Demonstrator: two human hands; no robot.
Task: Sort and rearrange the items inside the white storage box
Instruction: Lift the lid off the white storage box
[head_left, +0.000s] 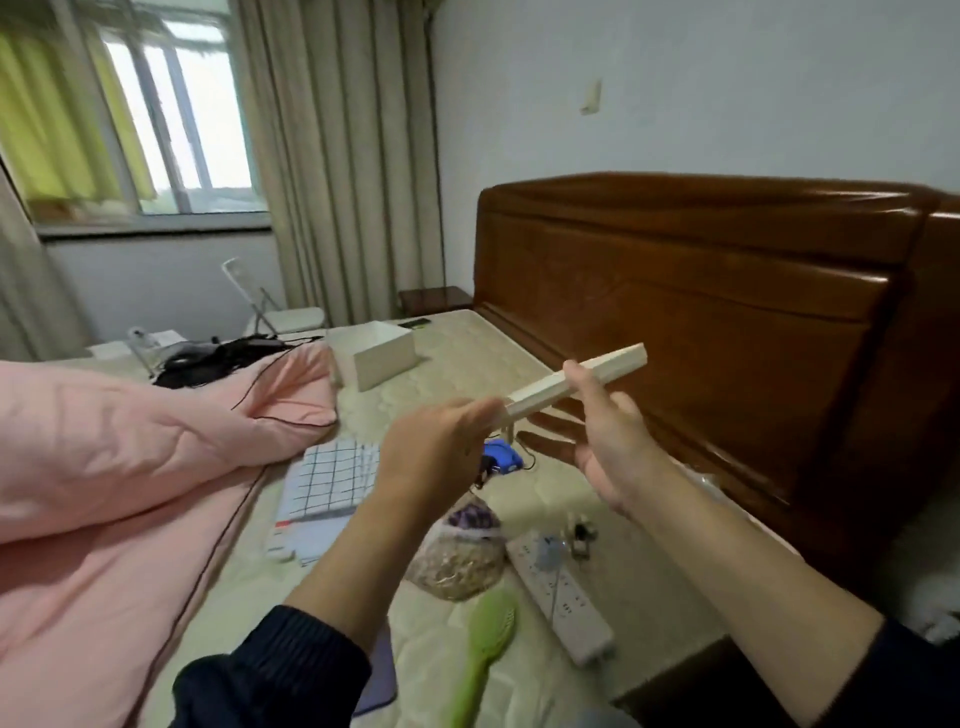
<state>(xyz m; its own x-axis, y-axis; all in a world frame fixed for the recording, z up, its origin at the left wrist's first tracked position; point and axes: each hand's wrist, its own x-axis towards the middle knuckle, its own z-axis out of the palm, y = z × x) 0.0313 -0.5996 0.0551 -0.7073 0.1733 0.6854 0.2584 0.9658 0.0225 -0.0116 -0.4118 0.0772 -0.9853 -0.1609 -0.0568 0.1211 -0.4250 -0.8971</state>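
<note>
A bedroom: a bare quilted mattress (483, 364) runs up to a dark wooden headboard (727, 322), with beige curtains (337, 156) and a window (171, 119) behind.

Both hands are raised above the mattress and share one thing, a long, slim cream-coloured box (576, 379) held slanting, its far end higher. The left hand (431, 457) pinches the box's near end between thumb and curled fingers. The right hand (608, 441) has its thumb laid on top of the box near the middle and its fingers stretched loosely underneath, so the box sits gripped between thumb and fingers. The two hands are close together, joined only by the box.

The white storage box (379, 353) stands open on the mattress well beyond the hands, to the left of them.

Left of the left hand lies a heaped pink quilt (130, 467), with a thin dark cord (270, 384) trailing over it. Beneath the hands lie a checked cloth (332, 478) and something small and blue (501, 456). Nearer the person, below the wrists, rest a clear bag of dried bits (457, 561), a white power strip (561, 597) and a green hairbrush (488, 644). A white folding chair (270, 306) stands by the curtains.
</note>
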